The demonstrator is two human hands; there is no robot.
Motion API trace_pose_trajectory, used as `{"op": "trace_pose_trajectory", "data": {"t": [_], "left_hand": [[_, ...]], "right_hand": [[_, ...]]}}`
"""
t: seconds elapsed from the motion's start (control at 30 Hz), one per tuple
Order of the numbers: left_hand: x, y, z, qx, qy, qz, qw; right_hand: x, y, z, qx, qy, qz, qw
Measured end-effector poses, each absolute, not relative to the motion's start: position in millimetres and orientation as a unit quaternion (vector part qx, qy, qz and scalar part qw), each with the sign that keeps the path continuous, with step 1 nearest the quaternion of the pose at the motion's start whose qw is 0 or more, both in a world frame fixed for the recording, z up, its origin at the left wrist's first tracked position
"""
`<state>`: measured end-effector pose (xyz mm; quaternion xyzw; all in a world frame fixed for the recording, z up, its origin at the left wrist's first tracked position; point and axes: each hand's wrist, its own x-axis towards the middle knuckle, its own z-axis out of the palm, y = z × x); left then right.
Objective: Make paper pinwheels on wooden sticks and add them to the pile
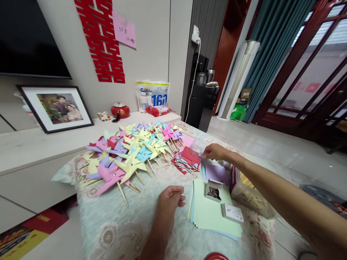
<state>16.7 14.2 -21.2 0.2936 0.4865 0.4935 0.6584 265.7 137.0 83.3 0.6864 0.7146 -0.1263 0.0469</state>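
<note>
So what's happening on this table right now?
A person sits at a cloth-covered table. The right hand reaches to a stack of cut coloured paper, fingers pinching at its edge. The left hand rests loosely curled on the cloth. Finished paper pinwheels lie piled behind; an open box of pins sits on green sheets.

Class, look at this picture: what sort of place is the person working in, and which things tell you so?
Most likely a home living room: a framed portrait leans under a wall-mounted TV, a standing air conditioner stands by curtains, and paper pinwheels cover a cloth-draped table.

A framed photo (55,108) leans by a red pot (120,110), white bag (152,95) and standing air conditioner (238,79).
</note>
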Motion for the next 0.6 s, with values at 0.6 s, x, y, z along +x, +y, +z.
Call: {"op": "trace_pose_trajectory", "data": {"t": [0.6], "left_hand": [[17.4, 16.1, -19.5, 0.278, 0.486, 0.489, 0.669]], "right_hand": [[228.5, 125.3, 104.2, 0.619, 0.785, -0.001, 0.023]]}}
